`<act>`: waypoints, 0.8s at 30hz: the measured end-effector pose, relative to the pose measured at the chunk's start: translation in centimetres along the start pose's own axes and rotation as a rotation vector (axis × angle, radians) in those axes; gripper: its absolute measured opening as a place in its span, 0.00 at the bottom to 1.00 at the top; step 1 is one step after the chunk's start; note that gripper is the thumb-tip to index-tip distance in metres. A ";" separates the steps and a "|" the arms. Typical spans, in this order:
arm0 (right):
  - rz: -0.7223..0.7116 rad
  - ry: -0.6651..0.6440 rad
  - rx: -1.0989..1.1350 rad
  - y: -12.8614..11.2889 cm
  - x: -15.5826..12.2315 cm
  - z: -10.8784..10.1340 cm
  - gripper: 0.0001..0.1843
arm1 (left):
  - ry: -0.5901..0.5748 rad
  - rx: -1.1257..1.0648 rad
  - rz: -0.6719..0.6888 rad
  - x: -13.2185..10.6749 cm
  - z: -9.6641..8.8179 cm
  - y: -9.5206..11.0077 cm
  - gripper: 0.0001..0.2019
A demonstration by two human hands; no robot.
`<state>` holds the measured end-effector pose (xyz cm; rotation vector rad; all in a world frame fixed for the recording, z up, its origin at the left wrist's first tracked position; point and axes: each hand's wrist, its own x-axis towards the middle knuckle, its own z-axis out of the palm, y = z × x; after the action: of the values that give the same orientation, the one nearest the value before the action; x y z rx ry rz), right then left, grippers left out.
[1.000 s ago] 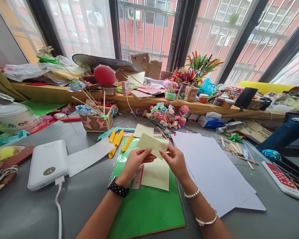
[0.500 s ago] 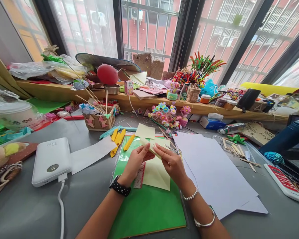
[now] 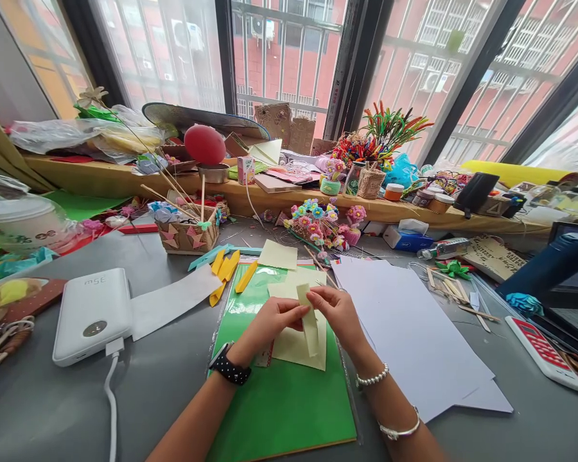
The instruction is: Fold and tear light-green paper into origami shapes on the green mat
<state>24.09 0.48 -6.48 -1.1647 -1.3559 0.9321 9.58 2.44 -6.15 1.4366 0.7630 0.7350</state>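
Between my hands is a narrow folded strip of pale yellow paper (image 3: 311, 333), held upright above the green board. My left hand (image 3: 277, 321) pinches its left side between thumb and fingers. The fingertips of my right hand (image 3: 334, 311) grip it near the top right. Beneath lie pale yellow paper sheets (image 3: 289, 353) on the green board (image 3: 284, 410). A ruler (image 3: 264, 357) is mostly hidden behind my left wrist. Folded yellow paper pieces (image 3: 225, 273) lie to the upper left, and another pale yellow square (image 3: 278, 254) rests at the board's far edge.
Left of the board are a white power bank (image 3: 94, 314) with its cable and a white paper strip (image 3: 173, 301). White sheets (image 3: 409, 333) lie to the right. Behind stand a small basket (image 3: 187, 234) and crocheted flowers (image 3: 313, 221). A calculator (image 3: 544, 353) sits far right.
The folded paper has turned from slanting across my fingertips to hanging upright as a narrow strip. My left hand has shifted slightly down, and my right hand now grips its top side.
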 end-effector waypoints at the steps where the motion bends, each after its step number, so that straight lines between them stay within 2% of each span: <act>1: 0.014 -0.002 0.019 0.1 0.0 0.0 0.12 | -0.009 0.018 -0.007 0.0 0.0 -0.1 0.12; 9: 0.079 0.002 0.131 0.2 -0.1 0.1 0.12 | -0.005 0.056 -0.054 0.1 0.0 -0.2 0.14; 16: 0.082 0.010 0.126 0.5 0.0 0.1 0.11 | -0.026 0.020 -0.070 0.1 0.0 -0.4 0.14; 22: 0.078 0.020 0.118 0.5 -0.1 0.0 0.11 | 0.111 0.043 -0.029 0.1 0.1 -0.2 0.12; 24: 0.084 0.018 0.125 0.6 -0.1 0.0 0.11 | 0.122 0.041 -0.036 0.1 0.1 -0.2 0.12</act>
<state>24.12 0.48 -7.05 -1.1384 -1.2245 1.0489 9.71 2.46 -6.34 1.4204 0.9006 0.7889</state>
